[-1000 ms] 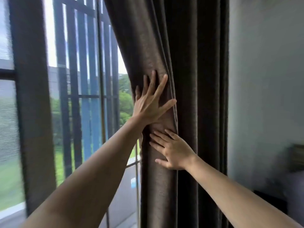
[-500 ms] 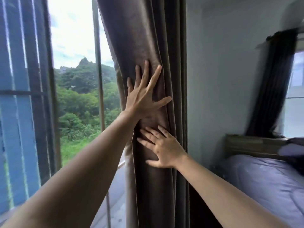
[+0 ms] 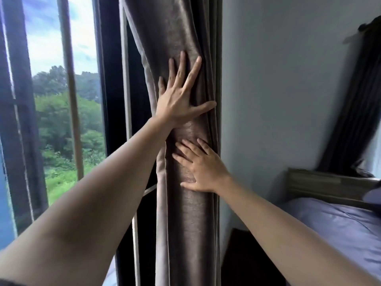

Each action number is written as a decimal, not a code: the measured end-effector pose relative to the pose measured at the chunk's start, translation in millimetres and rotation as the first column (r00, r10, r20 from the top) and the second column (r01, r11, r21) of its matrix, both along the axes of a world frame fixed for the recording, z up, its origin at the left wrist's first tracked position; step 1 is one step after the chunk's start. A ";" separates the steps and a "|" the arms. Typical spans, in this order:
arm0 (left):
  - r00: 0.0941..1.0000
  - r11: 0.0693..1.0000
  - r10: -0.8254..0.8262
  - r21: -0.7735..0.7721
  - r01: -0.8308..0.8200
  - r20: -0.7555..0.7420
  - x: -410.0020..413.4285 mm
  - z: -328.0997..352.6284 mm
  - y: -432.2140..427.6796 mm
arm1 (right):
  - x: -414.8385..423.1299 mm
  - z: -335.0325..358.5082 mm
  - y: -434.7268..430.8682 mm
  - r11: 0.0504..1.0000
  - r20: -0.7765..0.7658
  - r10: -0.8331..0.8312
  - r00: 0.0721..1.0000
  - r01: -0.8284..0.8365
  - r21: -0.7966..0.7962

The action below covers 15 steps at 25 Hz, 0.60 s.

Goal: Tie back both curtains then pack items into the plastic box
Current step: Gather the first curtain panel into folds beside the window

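Note:
A brown-grey curtain [image 3: 185, 223] hangs gathered in folds beside the window, close to the wall corner. My left hand [image 3: 179, 96] lies flat on the bunched fabric, fingers spread and pointing up. Just below it, my right hand [image 3: 203, 168] presses flat on the same bundle, fingers apart and angled up to the left. Neither hand grips anything. A second dark curtain [image 3: 358, 100] hangs at another window on the far right. No tie-back and no plastic box are in view.
A tall window [image 3: 61, 120] with dark frames fills the left, with trees outside. A pale wall [image 3: 278, 89] stands right of the curtain. A bed [image 3: 340, 230] with purple-blue bedding and a wooden headboard [image 3: 321, 182] sits at the lower right.
My view has swung right, so the bed and second curtain have come into sight. Both hands stay flat on the curtain bundle, which has moved closer to the wall.

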<state>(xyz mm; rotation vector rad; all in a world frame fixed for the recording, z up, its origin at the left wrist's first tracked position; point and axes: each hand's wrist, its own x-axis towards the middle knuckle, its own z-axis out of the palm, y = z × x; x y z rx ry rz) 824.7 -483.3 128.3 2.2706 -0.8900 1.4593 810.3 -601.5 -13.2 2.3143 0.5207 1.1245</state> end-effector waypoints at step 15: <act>0.999 0.997 -0.043 0.065 0.042 0.022 129.4 0.7 -91.0 | 125.0 4.1 -89.3 0.999 -0.009 -0.029 1.000 0.029 -0.013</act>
